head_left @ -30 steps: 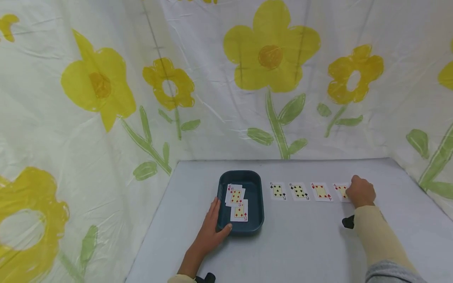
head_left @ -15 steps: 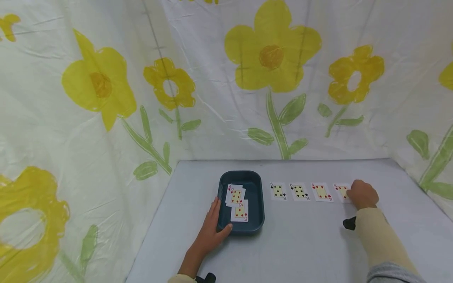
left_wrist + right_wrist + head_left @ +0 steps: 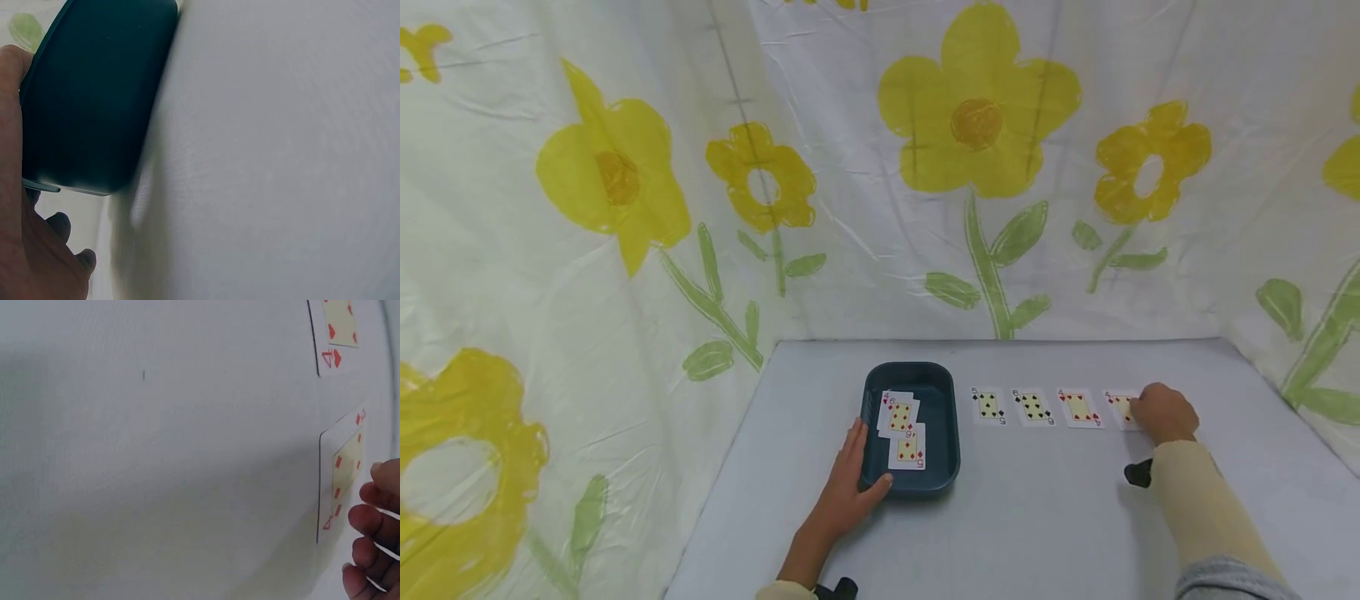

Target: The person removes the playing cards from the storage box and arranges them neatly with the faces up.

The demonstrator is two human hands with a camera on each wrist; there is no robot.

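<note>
In the head view, my left hand (image 3: 842,496) rests at the near left corner of a dark teal tray (image 3: 943,450), its fingers extended along the left side and the thumb by the front rim. The left wrist view has the tray's outer wall (image 3: 94,100) beside that hand. Several playing cards (image 3: 907,450) lie face up and overlapping inside the tray. My right hand (image 3: 1165,414) has bent fingers at the right end of a four of diamonds (image 3: 344,469), covering part of it. Whether the fingers pinch this card cannot be made out.
Left of that card, a four of hearts (image 3: 1078,408), a six of spades (image 3: 1034,408) and a five of spades (image 3: 988,406) lie face up in a row. A white-covered table (image 3: 1022,533) bears everything. Behind it hangs a flowered curtain (image 3: 865,275).
My right hand has dropped slightly and stays at the four of diamonds. The left hand, tray and cards keep their places; the head view shifts only a little.
</note>
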